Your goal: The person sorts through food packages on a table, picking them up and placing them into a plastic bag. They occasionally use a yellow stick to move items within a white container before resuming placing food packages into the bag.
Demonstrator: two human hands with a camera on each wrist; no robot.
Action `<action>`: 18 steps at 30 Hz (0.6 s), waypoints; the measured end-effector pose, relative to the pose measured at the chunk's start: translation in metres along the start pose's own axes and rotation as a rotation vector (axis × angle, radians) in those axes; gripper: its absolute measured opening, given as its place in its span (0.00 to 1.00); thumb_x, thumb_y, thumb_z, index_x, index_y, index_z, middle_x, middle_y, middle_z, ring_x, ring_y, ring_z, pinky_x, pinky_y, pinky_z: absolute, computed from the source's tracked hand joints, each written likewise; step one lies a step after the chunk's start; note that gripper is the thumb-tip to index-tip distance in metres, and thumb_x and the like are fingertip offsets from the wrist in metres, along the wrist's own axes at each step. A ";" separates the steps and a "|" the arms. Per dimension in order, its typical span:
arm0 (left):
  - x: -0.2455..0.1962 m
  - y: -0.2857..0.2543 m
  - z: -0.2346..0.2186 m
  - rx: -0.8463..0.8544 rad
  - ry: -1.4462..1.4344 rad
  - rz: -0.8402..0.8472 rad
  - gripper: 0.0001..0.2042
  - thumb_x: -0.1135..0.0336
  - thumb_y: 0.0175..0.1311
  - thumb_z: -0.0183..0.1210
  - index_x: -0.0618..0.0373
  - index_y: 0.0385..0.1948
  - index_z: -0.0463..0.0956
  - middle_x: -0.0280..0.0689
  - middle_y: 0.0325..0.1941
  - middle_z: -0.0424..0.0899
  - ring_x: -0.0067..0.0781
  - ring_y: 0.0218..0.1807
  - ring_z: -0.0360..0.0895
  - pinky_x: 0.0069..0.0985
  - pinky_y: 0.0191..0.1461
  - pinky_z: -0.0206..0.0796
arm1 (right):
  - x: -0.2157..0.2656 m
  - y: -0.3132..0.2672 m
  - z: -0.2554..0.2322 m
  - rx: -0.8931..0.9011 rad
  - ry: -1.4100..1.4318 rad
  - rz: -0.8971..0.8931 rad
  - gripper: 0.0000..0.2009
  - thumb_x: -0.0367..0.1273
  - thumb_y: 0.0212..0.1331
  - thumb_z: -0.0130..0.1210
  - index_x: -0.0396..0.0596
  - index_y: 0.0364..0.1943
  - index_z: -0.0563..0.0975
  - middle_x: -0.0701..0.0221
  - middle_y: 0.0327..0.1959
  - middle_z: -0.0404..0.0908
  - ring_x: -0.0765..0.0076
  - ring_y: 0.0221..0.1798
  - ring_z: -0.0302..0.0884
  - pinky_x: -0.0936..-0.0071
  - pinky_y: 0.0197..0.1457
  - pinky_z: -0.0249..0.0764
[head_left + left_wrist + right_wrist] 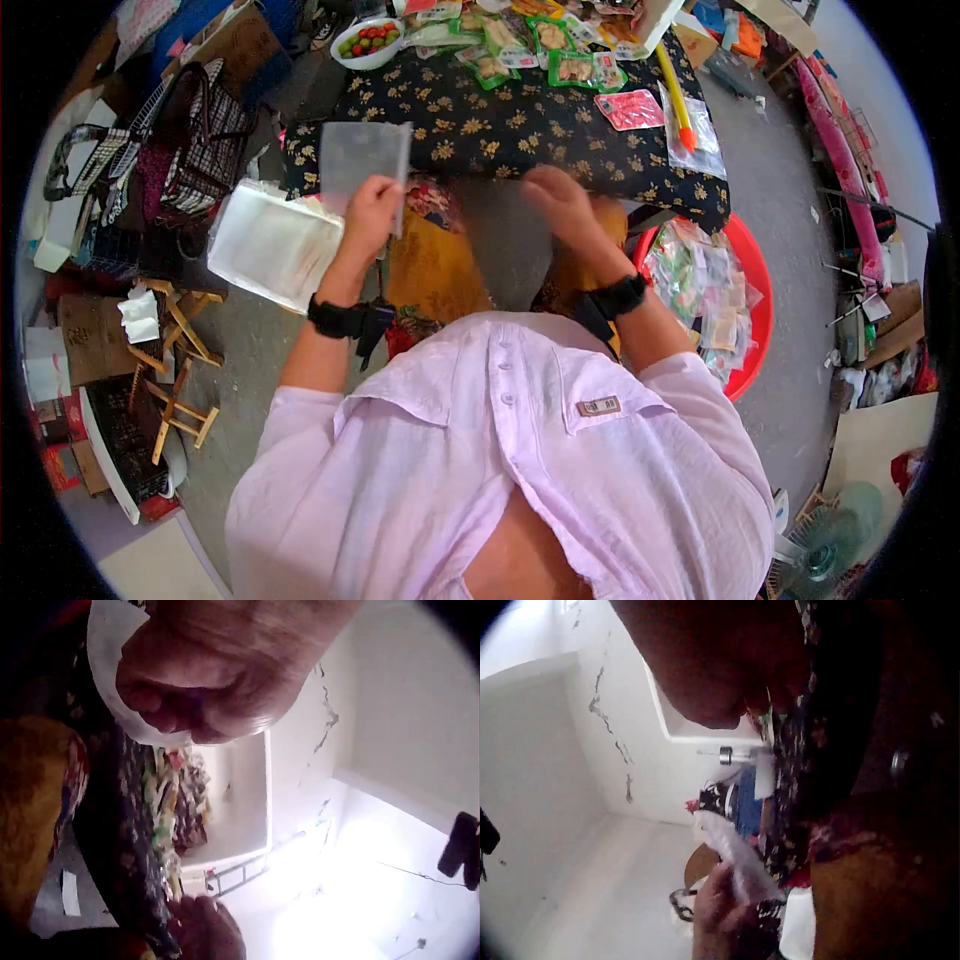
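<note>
My left hand pinches a translucent plastic bag by its lower right part, and the bag stands up flat over the table's near left corner. In the left wrist view the curled fingers close on the bag's pale edge. Motion blurs my right hand, which is at the table's front edge, apart from the bag. Nothing shows in its loosely bent fingers. A shallow white tray with a whitish, shiny inside lies below the left hand.
Black flowered cloth covers the table. Several green-edged food packets, a red packet, a yellow stick and a bowl of small red and green fruits sit on it. A red basin of packets stands right.
</note>
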State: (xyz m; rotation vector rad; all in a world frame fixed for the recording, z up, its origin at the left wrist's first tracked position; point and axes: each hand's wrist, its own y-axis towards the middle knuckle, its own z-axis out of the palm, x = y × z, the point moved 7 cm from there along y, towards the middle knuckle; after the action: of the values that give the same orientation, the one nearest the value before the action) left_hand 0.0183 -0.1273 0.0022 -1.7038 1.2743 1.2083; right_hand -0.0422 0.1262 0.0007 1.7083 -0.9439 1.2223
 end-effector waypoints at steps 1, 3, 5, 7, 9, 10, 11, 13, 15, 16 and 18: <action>-0.001 -0.001 0.016 0.035 -0.017 0.000 0.07 0.66 0.54 0.48 0.60 0.27 0.69 0.29 0.18 0.69 0.17 0.21 0.64 0.16 0.24 0.57 | 0.007 0.002 0.014 0.014 -0.005 0.049 0.10 0.33 0.51 0.49 0.41 0.33 0.70 0.73 0.28 0.71 0.78 0.31 0.67 0.80 0.33 0.65; 0.000 -0.006 0.045 0.109 -0.049 0.006 0.07 0.66 0.56 0.47 0.59 0.26 0.68 0.28 0.17 0.67 0.15 0.20 0.62 0.15 0.23 0.55 | 0.007 0.003 0.042 0.065 0.144 0.175 0.10 0.34 0.52 0.48 0.41 0.33 0.70 0.72 0.27 0.71 0.78 0.28 0.68 0.81 0.29 0.65; -0.014 -0.018 0.065 0.172 -0.081 0.005 0.06 0.66 0.56 0.46 0.59 0.25 0.67 0.28 0.17 0.67 0.16 0.19 0.61 0.15 0.23 0.55 | -0.009 0.002 0.069 0.145 0.455 0.324 0.10 0.34 0.52 0.48 0.41 0.32 0.70 0.72 0.25 0.71 0.78 0.25 0.67 0.81 0.27 0.65; -0.006 -0.020 0.079 0.241 -0.116 -0.027 0.06 0.67 0.57 0.44 0.58 0.24 0.66 0.28 0.16 0.66 0.16 0.19 0.61 0.15 0.23 0.55 | -0.014 0.001 0.077 0.130 0.460 0.308 0.09 0.34 0.52 0.47 0.41 0.31 0.70 0.71 0.24 0.71 0.79 0.22 0.67 0.82 0.24 0.64; -0.003 -0.022 0.084 0.263 -0.137 0.014 0.06 0.68 0.58 0.43 0.57 0.23 0.66 0.28 0.17 0.66 0.16 0.19 0.61 0.15 0.23 0.55 | -0.018 -0.001 0.079 0.117 0.482 0.311 0.09 0.33 0.52 0.47 0.41 0.30 0.69 0.72 0.23 0.70 0.79 0.20 0.66 0.82 0.23 0.63; -0.004 -0.024 0.086 0.275 -0.148 0.035 0.07 0.68 0.58 0.43 0.57 0.23 0.66 0.28 0.17 0.66 0.16 0.19 0.61 0.15 0.23 0.55 | -0.021 -0.002 0.079 0.109 0.499 0.321 0.08 0.33 0.52 0.47 0.41 0.29 0.69 0.72 0.22 0.70 0.79 0.20 0.66 0.82 0.23 0.63; -0.004 -0.025 0.087 0.275 -0.161 0.043 0.07 0.67 0.57 0.44 0.58 0.23 0.66 0.28 0.16 0.66 0.17 0.19 0.62 0.16 0.23 0.56 | -0.023 -0.003 0.078 0.101 0.517 0.332 0.08 0.33 0.52 0.47 0.41 0.29 0.69 0.72 0.22 0.70 0.79 0.20 0.66 0.82 0.23 0.63; -0.006 -0.029 0.088 0.276 -0.188 0.058 0.07 0.67 0.55 0.45 0.59 0.21 0.67 0.29 0.16 0.67 0.17 0.19 0.63 0.18 0.22 0.57 | -0.017 -0.009 0.076 0.110 0.542 0.358 0.07 0.32 0.52 0.46 0.42 0.28 0.69 0.73 0.21 0.69 0.78 0.21 0.66 0.82 0.24 0.63; -0.010 -0.035 0.089 0.289 -0.240 0.015 0.07 0.67 0.55 0.44 0.58 0.21 0.67 0.29 0.16 0.67 0.17 0.19 0.63 0.17 0.22 0.56 | -0.014 -0.012 0.074 0.120 0.570 0.355 0.07 0.32 0.52 0.46 0.42 0.28 0.69 0.73 0.21 0.69 0.78 0.22 0.66 0.82 0.25 0.63; -0.013 -0.038 0.089 0.295 -0.267 -0.006 0.07 0.67 0.55 0.44 0.58 0.21 0.67 0.29 0.16 0.66 0.17 0.19 0.62 0.17 0.22 0.56 | -0.013 -0.014 0.073 0.126 0.586 0.341 0.06 0.31 0.51 0.46 0.42 0.27 0.69 0.73 0.21 0.69 0.78 0.22 0.66 0.82 0.25 0.63; -0.013 -0.040 0.088 0.295 -0.322 -0.033 0.07 0.67 0.55 0.44 0.58 0.21 0.67 0.29 0.16 0.66 0.17 0.19 0.62 0.16 0.22 0.55 | -0.009 -0.017 0.072 0.135 0.617 0.318 0.06 0.31 0.51 0.45 0.42 0.27 0.69 0.73 0.21 0.69 0.77 0.22 0.66 0.82 0.25 0.63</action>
State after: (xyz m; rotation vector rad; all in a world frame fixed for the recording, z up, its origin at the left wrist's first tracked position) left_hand 0.0315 -0.0320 -0.0159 -1.2576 1.1558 1.1545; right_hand -0.0041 0.0681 -0.0249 1.1722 -0.7724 1.9131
